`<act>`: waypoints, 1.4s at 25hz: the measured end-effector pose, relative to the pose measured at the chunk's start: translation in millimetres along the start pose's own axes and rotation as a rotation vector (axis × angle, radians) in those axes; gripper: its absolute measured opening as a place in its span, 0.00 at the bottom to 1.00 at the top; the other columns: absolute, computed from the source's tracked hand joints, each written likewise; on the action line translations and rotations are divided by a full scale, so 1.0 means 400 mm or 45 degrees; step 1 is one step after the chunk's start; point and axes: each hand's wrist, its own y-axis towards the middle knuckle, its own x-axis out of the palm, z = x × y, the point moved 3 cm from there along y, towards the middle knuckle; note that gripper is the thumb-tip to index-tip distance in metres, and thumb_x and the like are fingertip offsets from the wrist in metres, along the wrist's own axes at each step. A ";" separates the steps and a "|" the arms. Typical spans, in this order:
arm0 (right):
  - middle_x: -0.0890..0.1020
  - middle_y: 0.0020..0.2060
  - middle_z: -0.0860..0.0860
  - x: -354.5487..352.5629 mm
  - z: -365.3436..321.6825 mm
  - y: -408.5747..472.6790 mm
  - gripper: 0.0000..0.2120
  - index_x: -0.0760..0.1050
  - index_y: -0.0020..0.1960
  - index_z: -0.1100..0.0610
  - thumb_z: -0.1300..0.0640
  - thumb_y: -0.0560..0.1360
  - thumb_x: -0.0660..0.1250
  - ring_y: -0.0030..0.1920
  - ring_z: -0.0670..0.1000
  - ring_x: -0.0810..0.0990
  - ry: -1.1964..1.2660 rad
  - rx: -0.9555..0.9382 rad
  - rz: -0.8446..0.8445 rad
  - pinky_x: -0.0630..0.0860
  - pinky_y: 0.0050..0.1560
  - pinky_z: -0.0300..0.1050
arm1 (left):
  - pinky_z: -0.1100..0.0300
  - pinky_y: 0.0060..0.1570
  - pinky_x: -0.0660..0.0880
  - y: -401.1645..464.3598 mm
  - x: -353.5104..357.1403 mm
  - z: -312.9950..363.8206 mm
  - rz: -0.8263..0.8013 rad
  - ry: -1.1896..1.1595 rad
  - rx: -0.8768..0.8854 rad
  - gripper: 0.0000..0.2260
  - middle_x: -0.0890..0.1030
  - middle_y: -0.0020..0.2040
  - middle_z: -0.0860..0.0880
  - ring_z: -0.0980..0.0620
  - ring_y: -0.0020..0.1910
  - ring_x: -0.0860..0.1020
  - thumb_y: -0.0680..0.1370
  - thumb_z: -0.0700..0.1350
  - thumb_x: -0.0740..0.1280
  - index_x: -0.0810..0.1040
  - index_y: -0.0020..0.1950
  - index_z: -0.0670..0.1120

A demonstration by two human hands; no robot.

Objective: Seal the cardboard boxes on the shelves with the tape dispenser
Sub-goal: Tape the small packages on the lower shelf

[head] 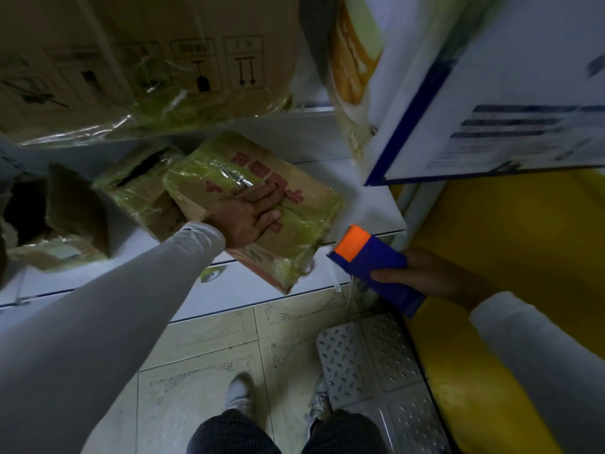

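Head view: left hand (252,215), fingers flat, steadies a taped cardboard box (258,204) mid-frame; right hand (422,273) grips the tape dispenser (373,263) beside it, ready.

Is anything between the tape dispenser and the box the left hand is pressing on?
Nothing visible. The right hand holds the tape dispenser just off the near right corner of the box, with only bare white shelf between them. The left hand lies flat on the box top, further left.
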 end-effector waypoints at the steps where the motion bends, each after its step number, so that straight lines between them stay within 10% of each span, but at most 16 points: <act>1: 0.87 0.39 0.47 0.017 0.003 0.017 0.19 0.84 0.43 0.49 0.37 0.60 0.76 0.40 0.47 0.86 0.005 0.009 0.032 0.78 0.37 0.38 | 0.56 0.74 0.46 0.001 -0.002 0.005 -0.030 0.025 0.002 0.25 0.51 0.78 0.53 0.55 0.76 0.52 0.82 0.56 0.48 0.49 0.78 0.53; 9: 0.85 0.49 0.49 0.065 -0.050 0.082 0.20 0.82 0.53 0.51 0.40 0.67 0.76 0.49 0.50 0.83 -0.055 0.015 0.134 0.80 0.55 0.51 | 0.48 0.67 0.64 -0.024 -0.049 0.180 0.209 -0.260 -0.157 0.25 0.67 0.72 0.43 0.41 0.70 0.67 0.80 0.59 0.54 0.67 0.73 0.47; 15: 0.77 0.36 0.50 0.055 0.027 0.054 0.16 0.77 0.46 0.53 0.40 0.74 0.70 0.37 0.50 0.77 -0.765 0.189 0.185 0.70 0.37 0.42 | 0.50 0.75 0.45 -0.032 0.003 0.153 -0.159 -0.226 -0.078 0.41 0.49 0.79 0.47 0.49 0.77 0.48 0.71 0.71 0.44 0.47 0.78 0.49; 22: 0.79 0.30 0.52 0.095 0.053 0.014 0.16 0.74 0.34 0.54 0.46 0.73 0.73 0.33 0.51 0.78 -0.267 -0.068 0.188 0.71 0.37 0.42 | 0.49 0.73 0.57 -0.018 -0.002 0.138 -0.173 -0.366 0.078 0.34 0.57 0.77 0.47 0.46 0.75 0.57 0.75 0.52 0.66 0.54 0.78 0.50; 27: 0.83 0.31 0.48 0.091 0.063 -0.010 0.15 0.79 0.39 0.57 0.46 0.73 0.74 0.34 0.43 0.81 -0.230 -0.091 0.181 0.72 0.35 0.35 | 0.51 0.56 0.73 -0.013 -0.019 0.209 0.111 -0.392 -0.179 0.27 0.80 0.50 0.49 0.45 0.48 0.78 0.73 0.69 0.52 0.68 0.64 0.55; 35: 0.83 0.35 0.47 0.098 0.079 -0.045 0.10 0.78 0.39 0.53 0.48 0.72 0.75 0.32 0.38 0.80 -0.184 -0.097 0.134 0.70 0.30 0.28 | 0.52 0.65 0.68 -0.024 -0.003 0.145 -0.004 -0.378 -0.041 0.19 0.72 0.68 0.44 0.42 0.62 0.74 0.80 0.55 0.58 0.65 0.70 0.54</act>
